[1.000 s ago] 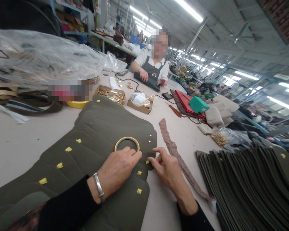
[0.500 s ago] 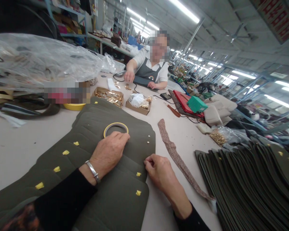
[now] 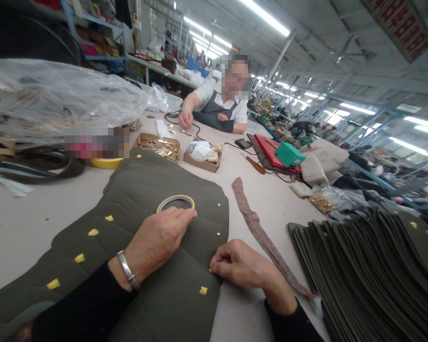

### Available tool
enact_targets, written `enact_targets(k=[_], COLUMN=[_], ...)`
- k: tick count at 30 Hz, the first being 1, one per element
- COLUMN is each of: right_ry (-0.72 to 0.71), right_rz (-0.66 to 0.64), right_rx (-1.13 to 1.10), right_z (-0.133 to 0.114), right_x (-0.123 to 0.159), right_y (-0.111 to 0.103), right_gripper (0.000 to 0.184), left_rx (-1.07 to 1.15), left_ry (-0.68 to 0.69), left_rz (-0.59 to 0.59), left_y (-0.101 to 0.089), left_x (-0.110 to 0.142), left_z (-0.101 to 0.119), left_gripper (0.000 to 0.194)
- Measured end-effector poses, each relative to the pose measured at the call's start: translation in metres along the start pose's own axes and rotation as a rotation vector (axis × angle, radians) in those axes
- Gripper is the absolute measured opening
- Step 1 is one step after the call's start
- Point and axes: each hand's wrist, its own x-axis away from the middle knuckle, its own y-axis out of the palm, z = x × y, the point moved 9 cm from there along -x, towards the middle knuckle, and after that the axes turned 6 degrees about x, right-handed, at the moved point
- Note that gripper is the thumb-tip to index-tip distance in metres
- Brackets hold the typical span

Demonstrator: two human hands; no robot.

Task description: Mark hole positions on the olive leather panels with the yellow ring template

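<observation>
A dark green quilted panel lies in front of me, with small yellow tape pieces stuck along it. Over the panel, my left hand is closed on a yellow-edged roll of tape, whose lower part the hand hides. My right hand is at the panel's right edge, thumb and forefinger pinched at a bit of yellow tape that is mostly covered. Just below sits another yellow piece. Two small gold studs show near the edge above my right hand.
A patterned fabric strip lies right of the panel, beside a stack of dark green panels. Boxes of gold hardware stand beyond. A co-worker sits across the table. Plastic-covered goods occupy the left.
My right hand has moved down the panel's edge to the yellow tape piece. A gold stud now shows about where its fingers were. My left hand and the tape roll have shifted slightly.
</observation>
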Motion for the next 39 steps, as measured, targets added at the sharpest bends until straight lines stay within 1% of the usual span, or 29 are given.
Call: enact_targets(k=[2,3,4,5,7,9,10,13,15,18,21,25,29,31,33,35,37,39], right_ry=[-0.027,-0.033,-0.032,-0.028,-0.032,-0.097,-0.159,-0.387,-0.496,-0.572,-0.6,-0.58,-0.551,-0.538,-0.472,-0.338,-0.171,-0.026], right_rz=[-0.011,0.016,0.077,0.167,0.393,0.574,0.626,0.704,0.737,0.753,0.766,0.846,0.913,0.923,0.911,0.863,0.818,0.791], right_rx=[-0.028,-0.042,-0.06,-0.08,-0.125,-0.146,-0.133,-0.039,0.032,0.149,0.233,0.342,0.391,0.376,0.284,0.097,-0.119,-0.318], right_z=[-0.001,0.0,0.0,0.001,0.001,-0.007,-0.015,-0.045,-0.06,-0.07,-0.072,-0.071,-0.071,-0.072,-0.069,-0.056,-0.034,-0.009], right_x=[0.0,0.0,0.0,0.0,0.005,0.012,0.015,0.025,0.031,0.032,0.03,0.032,0.036,0.037,0.035,0.027,0.019,0.013], right_y=[-0.001,-0.004,-0.011,-0.021,-0.042,-0.056,-0.059,-0.058,-0.054,-0.046,-0.04,-0.036,-0.036,-0.036,-0.038,-0.04,-0.043,-0.046], right_gripper=[0.016,0.016,0.016,0.016,0.017,0.017,0.016,0.017,0.021,0.019,0.018,0.019,0.017,0.016,0.014,0.013,0.011,0.009], left_rx=[-0.02,-0.014,0.003,0.03,0.106,0.183,0.214,0.246,0.229,0.207,0.198,0.191,0.243,0.249,0.239,0.23,0.239,0.252], left_ry=[-0.023,-0.026,-0.022,-0.013,0.012,0.037,0.051,0.072,0.071,0.082,0.099,0.082,0.023,0.003,0.003,0.031,0.084,0.123], left_rz=[-0.086,-0.105,-0.104,-0.089,-0.045,-0.019,-0.021,-0.061,-0.071,-0.074,-0.094,-0.101,-0.122,-0.137,-0.118,-0.057,0.031,0.083], left_y=[0.007,0.009,0.009,0.008,0.005,0.002,0.002,0.006,0.008,0.01,0.013,0.014,0.014,0.014,0.011,0.005,-0.003,-0.007], left_x=[0.001,0.002,0.002,0.002,0.002,0.002,0.002,0.004,0.005,0.006,0.007,0.008,0.006,0.006,0.006,0.006,0.008,0.011], left_z=[0.001,0.002,0.004,0.006,0.01,0.014,0.017,0.024,0.025,0.028,0.032,0.036,0.036,0.036,0.037,0.039,0.045,0.049], left_gripper=[0.02,0.02,0.02,0.021,0.023,0.026,0.03,0.042,0.043,0.04,0.037,0.034,0.015,0.014,0.018,0.022,0.023,0.022])
